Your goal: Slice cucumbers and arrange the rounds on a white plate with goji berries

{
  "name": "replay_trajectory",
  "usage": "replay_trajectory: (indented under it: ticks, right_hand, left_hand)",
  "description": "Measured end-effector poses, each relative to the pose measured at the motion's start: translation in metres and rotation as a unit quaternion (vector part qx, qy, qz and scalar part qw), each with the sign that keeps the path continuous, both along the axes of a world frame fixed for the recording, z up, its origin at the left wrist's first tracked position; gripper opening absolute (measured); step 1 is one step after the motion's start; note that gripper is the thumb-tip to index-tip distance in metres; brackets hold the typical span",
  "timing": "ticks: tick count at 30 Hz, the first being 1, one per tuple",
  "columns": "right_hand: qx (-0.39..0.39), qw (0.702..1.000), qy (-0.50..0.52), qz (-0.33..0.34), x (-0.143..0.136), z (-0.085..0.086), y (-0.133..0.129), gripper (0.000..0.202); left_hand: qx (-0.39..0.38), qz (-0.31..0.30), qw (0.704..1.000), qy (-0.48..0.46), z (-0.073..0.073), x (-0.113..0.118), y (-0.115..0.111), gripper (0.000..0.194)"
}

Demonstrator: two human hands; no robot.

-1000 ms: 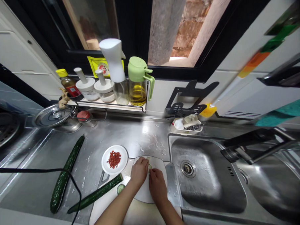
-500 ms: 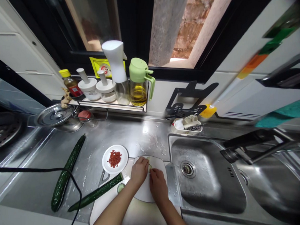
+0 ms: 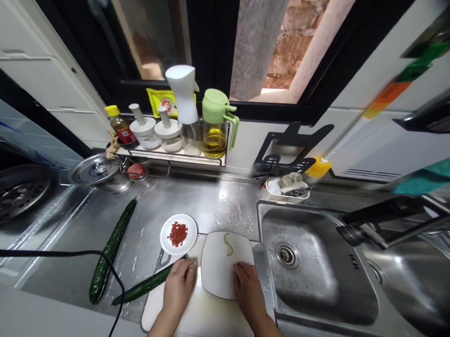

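A white squarish plate (image 3: pixel 218 275) lies on the cutting board (image 3: pixel 207 321). Two thin, curved cucumber slices (image 3: pixel 229 249) rest end to end near its far edge. My left hand (image 3: pixel 180 283) is left of the plate, over the cut end of a cucumber (image 3: pixel 145 286). Its fingers are pinched together, and I cannot make out what is between them. At the plate's right side, my right hand (image 3: pixel 247 288) has its fingers bent together with the tips over the plate. Anything inside them is hidden.
A small white dish (image 3: pixel 192 236) of red berries sits behind the board. Another whole cucumber (image 3: pixel 111 253) lies left, near a black cable (image 3: pixel 116 273). The sink (image 3: pixel 317 272) is right. Seasoning jars and an oil bottle (image 3: pixel 214 133) line the shelf behind.
My hands have parted from over the slices. The left moved left to the cucumber's end, covering a slice seen there; the right drew back slightly to the plate's edge. The view shifted a little.
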State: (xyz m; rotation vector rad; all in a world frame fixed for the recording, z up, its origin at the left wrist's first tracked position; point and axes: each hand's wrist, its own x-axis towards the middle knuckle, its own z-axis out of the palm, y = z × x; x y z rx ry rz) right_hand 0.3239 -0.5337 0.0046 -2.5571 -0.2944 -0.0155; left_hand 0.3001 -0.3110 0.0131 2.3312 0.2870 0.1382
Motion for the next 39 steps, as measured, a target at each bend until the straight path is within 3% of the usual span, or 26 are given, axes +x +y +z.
replay_trajectory:
  ticks: [4, 8, 19, 32, 39]
  right_hand:
    - [0.009, 1.0, 0.001, 0.012, -0.007, 0.0, 0.0, 0.025]
    - [0.01, 1.0, -0.002, 0.023, -0.011, 0.001, 0.004, 0.024]
    - [0.019, 0.999, -0.007, 0.031, -0.018, 0.001, 0.009, 0.025]
    - [-0.004, 0.999, 0.002, 0.049, -0.02, 0.003, 0.009, 0.023]
    - [-0.022, 0.997, 0.034, 0.059, -0.019, 0.006, 0.012, 0.025]
  left_hand:
    - [0.01, 0.05, 0.997, 0.051, -0.009, -0.03, 0.019, 0.025]
    - [0.026, 0.064, 0.995, 0.072, -0.015, -0.042, 0.022, 0.027]
    - [0.083, 0.066, 0.984, 0.14, -0.011, -0.04, 0.015, 0.029]
    - [0.118, 0.059, 0.983, 0.13, -0.007, -0.04, 0.011, 0.024]
    - [0.18, 0.02, 0.982, 0.061, -0.019, -0.045, 0.013, 0.024]
